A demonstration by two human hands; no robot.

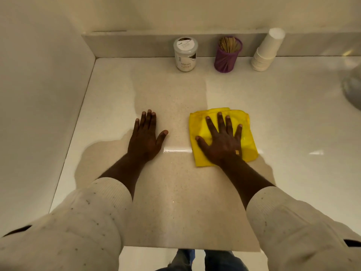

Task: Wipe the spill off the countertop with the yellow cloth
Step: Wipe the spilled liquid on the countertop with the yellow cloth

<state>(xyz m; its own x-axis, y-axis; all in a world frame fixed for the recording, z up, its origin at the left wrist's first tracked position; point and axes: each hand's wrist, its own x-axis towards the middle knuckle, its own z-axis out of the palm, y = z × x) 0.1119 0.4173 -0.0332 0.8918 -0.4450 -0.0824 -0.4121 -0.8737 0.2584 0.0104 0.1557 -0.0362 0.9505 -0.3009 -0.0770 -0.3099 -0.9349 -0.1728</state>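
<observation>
A folded yellow cloth [247, 133] lies flat on the pale speckled countertop [172, 94], right of centre. My right hand [222, 139] presses on top of it, palm down with fingers spread, not gripping it. My left hand [145, 136] rests flat on the bare counter to the left of the cloth, fingers apart and holding nothing. A thin glossy wet streak [176, 150] shows on the counter between the two hands, touching the cloth's left edge.
Along the back ledge stand a white jar [185, 54], a purple cup of wooden sticks [227, 55] and a tilted stack of white paper cups [266, 51]. A wall closes off the left side [39, 94]. A sink rim [353, 89] shows at far right.
</observation>
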